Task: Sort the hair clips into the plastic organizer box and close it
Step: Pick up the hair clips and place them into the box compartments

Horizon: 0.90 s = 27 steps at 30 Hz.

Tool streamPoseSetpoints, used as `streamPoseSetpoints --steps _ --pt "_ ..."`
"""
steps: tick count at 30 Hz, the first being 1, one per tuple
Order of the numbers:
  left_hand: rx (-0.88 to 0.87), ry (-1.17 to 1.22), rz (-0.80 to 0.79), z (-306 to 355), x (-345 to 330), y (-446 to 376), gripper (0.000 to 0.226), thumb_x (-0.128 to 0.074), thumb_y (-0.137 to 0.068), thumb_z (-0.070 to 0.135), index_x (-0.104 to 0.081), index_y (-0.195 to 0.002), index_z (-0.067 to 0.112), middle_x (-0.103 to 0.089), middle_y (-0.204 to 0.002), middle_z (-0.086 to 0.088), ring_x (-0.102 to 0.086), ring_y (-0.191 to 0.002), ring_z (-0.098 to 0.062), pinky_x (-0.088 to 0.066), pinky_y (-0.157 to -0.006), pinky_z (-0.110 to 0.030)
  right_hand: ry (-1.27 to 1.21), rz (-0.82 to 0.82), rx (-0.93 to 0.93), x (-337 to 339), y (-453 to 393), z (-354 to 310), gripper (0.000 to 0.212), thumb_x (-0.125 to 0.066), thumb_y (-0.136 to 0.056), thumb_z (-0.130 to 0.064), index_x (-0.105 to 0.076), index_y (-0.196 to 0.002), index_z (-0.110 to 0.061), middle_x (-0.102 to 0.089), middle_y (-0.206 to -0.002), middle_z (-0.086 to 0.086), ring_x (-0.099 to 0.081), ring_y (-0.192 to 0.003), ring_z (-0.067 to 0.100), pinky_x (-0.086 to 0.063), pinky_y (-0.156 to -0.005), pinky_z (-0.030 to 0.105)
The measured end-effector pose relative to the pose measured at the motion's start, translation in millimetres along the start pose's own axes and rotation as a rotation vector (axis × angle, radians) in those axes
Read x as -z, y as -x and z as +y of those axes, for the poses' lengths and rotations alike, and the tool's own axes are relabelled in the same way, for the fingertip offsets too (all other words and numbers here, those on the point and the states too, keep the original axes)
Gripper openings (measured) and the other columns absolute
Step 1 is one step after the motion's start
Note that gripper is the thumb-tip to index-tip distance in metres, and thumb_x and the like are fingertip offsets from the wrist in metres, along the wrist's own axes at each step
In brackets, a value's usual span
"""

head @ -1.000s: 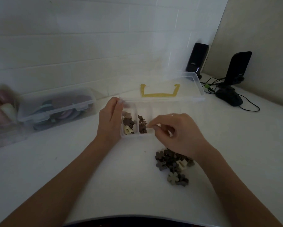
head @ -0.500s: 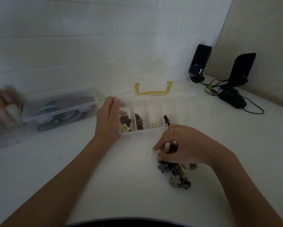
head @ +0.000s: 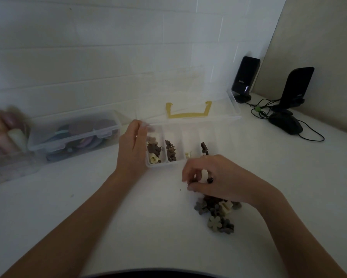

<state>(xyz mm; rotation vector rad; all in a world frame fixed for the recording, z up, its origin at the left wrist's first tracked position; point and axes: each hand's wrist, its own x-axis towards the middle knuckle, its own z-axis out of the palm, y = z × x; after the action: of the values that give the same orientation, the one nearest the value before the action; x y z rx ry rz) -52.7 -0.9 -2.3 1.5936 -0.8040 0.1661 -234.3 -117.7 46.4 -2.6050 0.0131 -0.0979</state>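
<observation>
A clear plastic organizer box [head: 190,133] stands open on the white table, its lid with a yellow handle [head: 188,114] leaning back. Its left compartments hold brown and cream flower-shaped hair clips [head: 155,150]; one dark clip [head: 204,147] lies further right. My left hand [head: 131,147] grips the box's left end. My right hand [head: 214,178] hovers above a loose pile of hair clips [head: 216,212] in front of the box, fingers curled and pinching a small dark clip [head: 209,179].
A closed clear box [head: 74,135] of coloured items sits at the left, with another container of pastel rolls [head: 4,137] beyond it. Two black speakers [head: 245,79] and a black mouse [head: 286,124] with cables stand at the back right by the wall.
My right hand left the box's compartments, dropped onto the clip pile, and now lifts slightly with a clip pinched. My left hand has stayed on the box's end.
</observation>
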Motion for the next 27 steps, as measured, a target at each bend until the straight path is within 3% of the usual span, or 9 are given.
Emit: streamPoseSetpoints --steps 2,7,11,16,20,24,27 --pt "-0.033 0.012 0.028 2 -2 1 0.03 -0.036 -0.097 0.026 -0.053 -0.087 0.002 -0.06 -0.075 -0.006 -0.053 -0.064 -0.005 -0.044 -0.058 -0.021 -0.047 0.137 0.051 -1 -1 -1 0.011 -0.069 -0.082 -0.021 -0.059 -0.086 -0.025 -0.063 -0.084 -0.015 -0.055 -0.083 0.006 -0.037 -0.068 0.007" --pt "-0.078 -0.03 -0.01 9 -10 10 0.032 -0.036 -0.096 0.026 -0.053 -0.084 0.001 -0.051 -0.065 0.007 -0.05 -0.057 0.001 -0.036 -0.052 -0.01 -0.049 0.424 0.181 -12 -9 0 0.016 -0.064 -0.083 -0.002 -0.064 -0.083 -0.018 -0.067 -0.09 -0.006 -0.053 -0.081 0.001 -0.038 -0.069 0.008" --pt "-0.127 -0.041 -0.069 12 -15 16 0.03 -0.036 -0.097 0.024 -0.052 -0.083 0.003 -0.054 -0.068 0.006 -0.051 -0.06 0.001 -0.036 -0.053 -0.009 0.048 0.623 0.257 -28 -19 3 0.028 -0.061 -0.081 0.008 -0.073 -0.098 -0.01 -0.068 -0.108 0.003 -0.057 -0.104 0.01 -0.045 -0.093 0.019" --pt "-0.14 -0.038 -0.089 12 -15 16 0.028 -0.037 -0.098 0.022 -0.05 -0.083 0.003 -0.052 -0.068 0.008 -0.05 -0.061 0.0 -0.036 -0.057 -0.008 0.19 0.488 0.284 -36 -30 9 0.039 -0.047 -0.091 -0.009 -0.054 -0.129 -0.007 -0.048 -0.141 0.007 -0.036 -0.136 0.018 -0.03 -0.113 0.03" --pt "-0.135 -0.032 -0.08 10 -14 15 0.037 -0.036 -0.098 0.03 -0.054 -0.087 0.0 -0.06 -0.071 -0.005 -0.053 -0.06 -0.009 -0.038 -0.053 -0.012 0.253 0.55 0.245 -33 -26 16 0.032 -0.048 -0.09 -0.011 -0.064 -0.118 -0.014 -0.047 -0.142 0.003 -0.033 -0.138 0.02 -0.035 -0.108 0.042" --pt "-0.131 0.007 -0.081 11 -13 15 0.048 -0.033 -0.094 0.042 -0.055 -0.09 -0.001 -0.065 -0.081 -0.017 -0.058 -0.068 -0.021 -0.044 -0.056 -0.023 0.398 0.548 0.174 -30 -20 15 0.029 -0.049 -0.09 -0.036 -0.069 -0.11 -0.028 -0.037 -0.149 -0.001 -0.023 -0.142 0.018 -0.025 -0.111 0.044" --pt "-0.148 -0.007 -0.09 12 -13 16 0.049 -0.032 -0.093 0.042 -0.055 -0.09 -0.001 -0.065 -0.08 -0.014 -0.058 -0.069 -0.017 -0.041 -0.054 -0.011 0.52 0.564 0.117 -34 -20 9 0.036 -0.042 -0.092 -0.047 -0.065 -0.115 -0.032 -0.029 -0.153 0.0 -0.016 -0.144 0.021 -0.016 -0.113 0.051"
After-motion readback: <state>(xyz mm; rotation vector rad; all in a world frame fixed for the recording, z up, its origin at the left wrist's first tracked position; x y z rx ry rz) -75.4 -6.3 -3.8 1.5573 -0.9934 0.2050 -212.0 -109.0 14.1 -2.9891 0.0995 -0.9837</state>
